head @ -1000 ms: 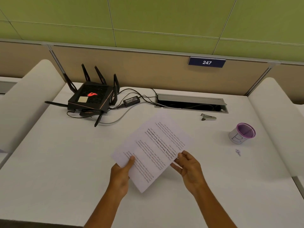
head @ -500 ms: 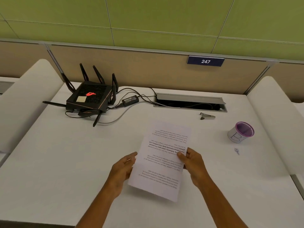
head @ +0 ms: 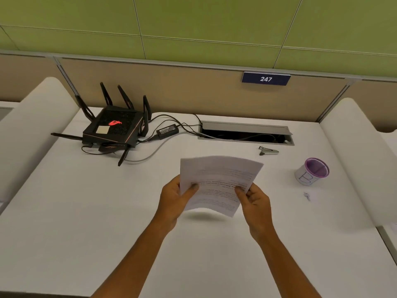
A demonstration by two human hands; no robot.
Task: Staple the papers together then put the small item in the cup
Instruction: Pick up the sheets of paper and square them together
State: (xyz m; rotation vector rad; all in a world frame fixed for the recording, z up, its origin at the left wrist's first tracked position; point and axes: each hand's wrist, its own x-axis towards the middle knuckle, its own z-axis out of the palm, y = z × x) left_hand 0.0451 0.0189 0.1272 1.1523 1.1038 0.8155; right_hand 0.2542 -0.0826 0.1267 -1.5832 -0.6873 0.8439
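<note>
- Head view showed the left hand [head: 174, 197] pinching the left edge of the papers [head: 217, 183], thumb on the printed face and fingers behind; the right hand [head: 255, 200] pinched the right edge the same way.
- Between the hands the papers hung clear of the desk [head: 86, 211], above its middle, bowing along the bottom edge over a soft shadow.
- By my reading the sheets were light, thin and floppy, apt to slide out of line; a grip near one corner would probably keep them squared for stapling.
- Beyond the right hand, well apart from it, the stapler [head: 268, 151] lay near the desk's back edge, just in front of the cable tray [head: 245, 127].
- Nearer the right edge stood the purple-rimmed cup [head: 312, 172], upright and mouth open.
- Just in front of the cup lay the small item [head: 307, 196], too small to identify; it looked light and would likely need a fingertip pinch.
</note>
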